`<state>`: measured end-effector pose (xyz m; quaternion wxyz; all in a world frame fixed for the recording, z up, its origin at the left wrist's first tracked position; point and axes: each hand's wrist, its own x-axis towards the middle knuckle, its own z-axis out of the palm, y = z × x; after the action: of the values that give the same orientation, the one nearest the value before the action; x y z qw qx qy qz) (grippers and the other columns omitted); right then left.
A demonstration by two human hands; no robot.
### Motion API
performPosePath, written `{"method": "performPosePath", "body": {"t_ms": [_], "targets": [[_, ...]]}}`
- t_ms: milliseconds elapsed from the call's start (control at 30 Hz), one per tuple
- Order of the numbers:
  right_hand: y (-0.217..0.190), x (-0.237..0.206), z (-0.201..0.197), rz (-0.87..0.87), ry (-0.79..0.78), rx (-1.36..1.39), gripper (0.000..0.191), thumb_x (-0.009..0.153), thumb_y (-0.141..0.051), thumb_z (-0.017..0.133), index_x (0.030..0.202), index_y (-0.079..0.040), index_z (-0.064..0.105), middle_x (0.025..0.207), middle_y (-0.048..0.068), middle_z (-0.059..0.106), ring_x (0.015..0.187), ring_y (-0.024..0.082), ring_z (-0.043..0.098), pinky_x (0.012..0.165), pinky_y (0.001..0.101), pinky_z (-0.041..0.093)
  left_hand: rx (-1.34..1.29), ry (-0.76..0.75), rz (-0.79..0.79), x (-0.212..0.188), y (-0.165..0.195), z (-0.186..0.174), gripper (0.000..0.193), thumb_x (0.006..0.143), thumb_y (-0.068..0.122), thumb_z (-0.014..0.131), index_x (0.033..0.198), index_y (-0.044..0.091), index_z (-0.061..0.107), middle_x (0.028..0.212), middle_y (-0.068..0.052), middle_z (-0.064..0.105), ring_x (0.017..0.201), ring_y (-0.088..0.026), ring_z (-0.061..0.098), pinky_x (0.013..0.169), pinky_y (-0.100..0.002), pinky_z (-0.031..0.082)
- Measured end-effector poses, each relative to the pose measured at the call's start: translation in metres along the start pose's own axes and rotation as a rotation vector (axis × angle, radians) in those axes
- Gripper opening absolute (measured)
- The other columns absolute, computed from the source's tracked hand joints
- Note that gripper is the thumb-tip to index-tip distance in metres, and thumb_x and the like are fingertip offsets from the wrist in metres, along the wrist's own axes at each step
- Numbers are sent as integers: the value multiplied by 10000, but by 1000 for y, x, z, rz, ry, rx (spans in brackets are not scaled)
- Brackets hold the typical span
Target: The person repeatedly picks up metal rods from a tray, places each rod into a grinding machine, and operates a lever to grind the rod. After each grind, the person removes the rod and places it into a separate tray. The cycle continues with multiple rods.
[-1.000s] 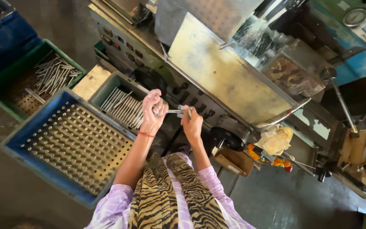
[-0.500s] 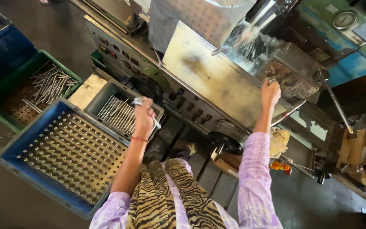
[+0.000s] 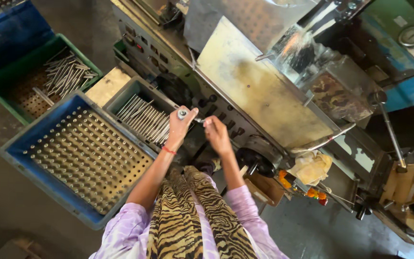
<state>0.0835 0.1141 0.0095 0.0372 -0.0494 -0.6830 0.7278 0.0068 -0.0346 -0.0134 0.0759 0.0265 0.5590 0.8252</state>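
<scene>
Between both sets of fingers lies one short silver metal rod (image 3: 184, 114): the left hand (image 3: 180, 127) is clenched around it, while the right hand (image 3: 216, 134) pinches its far tip. Left of the fingers sit one grey metal tray of loose rods (image 3: 142, 114), too many to count, and one blue perforated plastic crate (image 3: 75, 153), its lower corner hidden by a sleeve. Little room remains beyond the fingertips before the grey machine panel (image 3: 259, 91).
</scene>
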Motion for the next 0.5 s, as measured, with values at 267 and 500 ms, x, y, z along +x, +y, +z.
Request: {"method": "performPosePath", "body": {"t_ms": [267,500], "targets": [[4,-9,61,115,125,80,334,1078,-382,516,972,-73,582,634,-88,374,491,17,328,430,219,251,145,215,232,-24,11,-30,441,940,188,803,667,94,470,638,103,417,592,-13,344,494,-258,284],[-10,-1,90,125,84,243,370,1071,-369,521,1161,-44,674,585,-100,336,437,6,283,397,217,229,391,238,459,-33,50,-45,412,883,174,827,666,69,493,607,79,422,574,-22,358,485,-259,301]]}}
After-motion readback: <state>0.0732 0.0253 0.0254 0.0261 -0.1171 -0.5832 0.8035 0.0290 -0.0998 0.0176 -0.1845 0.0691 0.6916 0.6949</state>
